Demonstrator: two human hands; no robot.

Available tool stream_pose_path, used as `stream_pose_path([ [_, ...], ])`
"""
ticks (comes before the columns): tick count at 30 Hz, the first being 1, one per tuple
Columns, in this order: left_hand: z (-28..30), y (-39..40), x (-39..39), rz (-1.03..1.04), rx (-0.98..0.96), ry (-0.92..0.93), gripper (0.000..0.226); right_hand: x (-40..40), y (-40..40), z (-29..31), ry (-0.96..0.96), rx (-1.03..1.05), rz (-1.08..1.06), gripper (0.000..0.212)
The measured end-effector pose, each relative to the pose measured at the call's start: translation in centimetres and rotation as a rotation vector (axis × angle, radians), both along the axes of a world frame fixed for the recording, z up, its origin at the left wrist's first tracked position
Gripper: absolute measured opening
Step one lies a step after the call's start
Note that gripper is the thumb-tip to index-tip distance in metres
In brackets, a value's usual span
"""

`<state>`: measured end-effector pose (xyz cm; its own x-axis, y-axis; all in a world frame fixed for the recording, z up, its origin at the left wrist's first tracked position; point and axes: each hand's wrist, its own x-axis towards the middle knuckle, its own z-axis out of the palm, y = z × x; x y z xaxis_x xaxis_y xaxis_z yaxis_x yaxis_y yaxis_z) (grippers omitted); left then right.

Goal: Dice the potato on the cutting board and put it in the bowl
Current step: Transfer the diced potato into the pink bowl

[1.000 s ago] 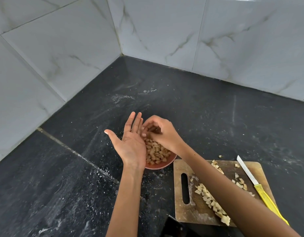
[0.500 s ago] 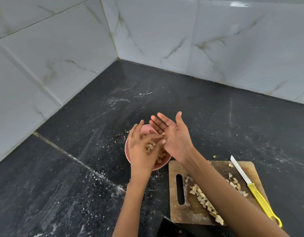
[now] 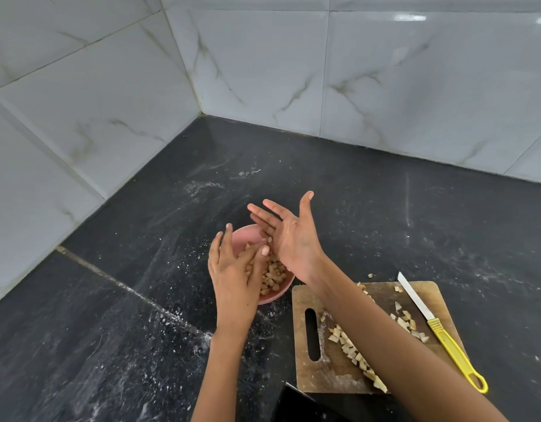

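Now both hands hover over the pink bowl (image 3: 248, 236) of potato dice (image 3: 274, 274). Left hand (image 3: 235, 271) palm down, fingers straight and loosely together; right hand (image 3: 289, 236) palm up, fingers spread, holding nothing. More diced potato (image 3: 353, 350) lies on the cutting board (image 3: 330, 373) near right; knife (image 3: 436, 327) at its right edge. Open dark counter (image 3: 369, 193) lies far and left. A second ago the left palm faced up and right fingers were curled.

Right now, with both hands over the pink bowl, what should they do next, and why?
Probably reach the right hand back to the cutting board and gather more potato cubes. Both hands look empty, the left hand hovering over the bowl, and many cubes lie on the board beside the knife.
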<state>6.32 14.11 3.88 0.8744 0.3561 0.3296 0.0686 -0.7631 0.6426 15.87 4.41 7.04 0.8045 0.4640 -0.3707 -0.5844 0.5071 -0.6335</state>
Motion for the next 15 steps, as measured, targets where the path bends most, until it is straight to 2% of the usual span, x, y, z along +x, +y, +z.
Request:
stream_pose_path([
  [3,0.6,-0.1,0.0,-0.110,-0.086,-0.061,0.032,0.3,0.5,0.0,0.002,-0.006,-0.019,0.087],
  [6,0.8,0.2,0.6,-0.097,-0.139,-0.106,0.014,0.3,0.8,-0.1,-0.012,-0.005,-0.012,0.088],
  [12,0.5,1.5,1.0,0.051,-0.108,-0.076,0.044,-0.1,0.7,-0.3,-0.006,0.072,0.009,0.089],
  [15,0.2,1.3,1.2,-0.028,0.027,-0.059,0.050,-0.4,0.6,-0.5,-0.012,0.072,0.020,0.088],
])
